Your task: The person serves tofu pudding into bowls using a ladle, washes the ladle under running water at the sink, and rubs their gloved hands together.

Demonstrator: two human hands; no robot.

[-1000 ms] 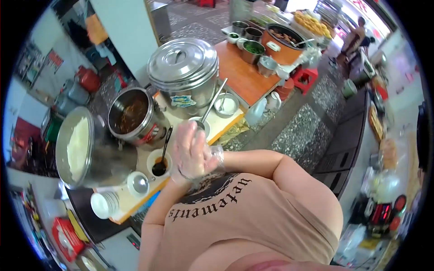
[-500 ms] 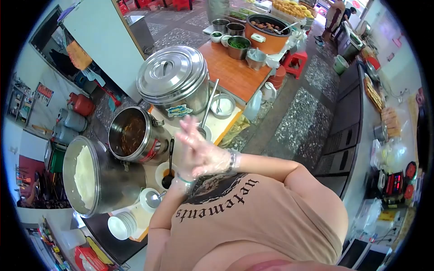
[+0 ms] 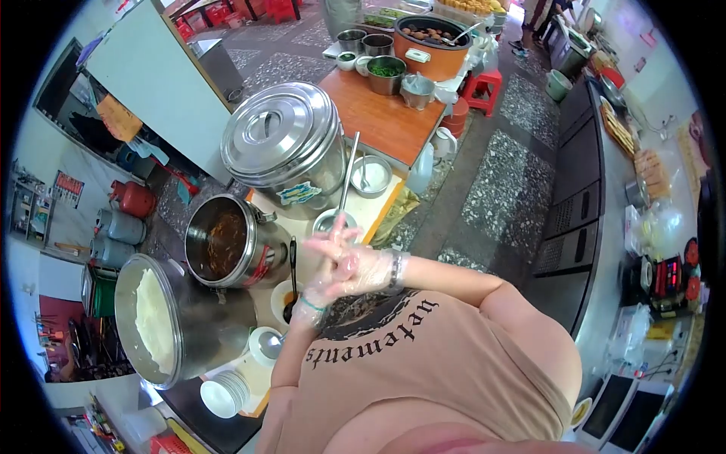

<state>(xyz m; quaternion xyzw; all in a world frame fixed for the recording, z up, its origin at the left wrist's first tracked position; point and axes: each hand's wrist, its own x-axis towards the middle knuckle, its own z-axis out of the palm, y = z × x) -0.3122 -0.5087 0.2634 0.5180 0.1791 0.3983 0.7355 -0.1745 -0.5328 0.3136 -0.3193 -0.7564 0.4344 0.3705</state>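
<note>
My left hand (image 3: 318, 290) and my right hand (image 3: 369, 270) both wear thin clear plastic gloves. They are pressed together in front of my chest with the fingers interlaced and closed; some fingertips stick out at the top. I see no object between them, though the palms are hidden. Just beyond the fingers a ladle (image 3: 349, 170) stands in a small metal bowl (image 3: 325, 222). Left of my hands is a white bowl (image 3: 279, 303) of dark sauce with a black-handled spoon (image 3: 293, 261). Below it sits another white bowl (image 3: 261, 352) with a metal spoon.
A large lidded steel pot (image 3: 276, 136), a pot of brown food (image 3: 219, 246) and a wide vat (image 3: 197, 333) holding something white line the left. Stacked white bowls (image 3: 224, 395) stand near the front. An orange cooker (image 3: 431, 57) is at the back, a steel counter (image 3: 612, 219) at right.
My hands have gone from palms together with fingers stretched out to fingers interlaced. They sit slightly lower and to the right in view. The camera view has shifted a little.
</note>
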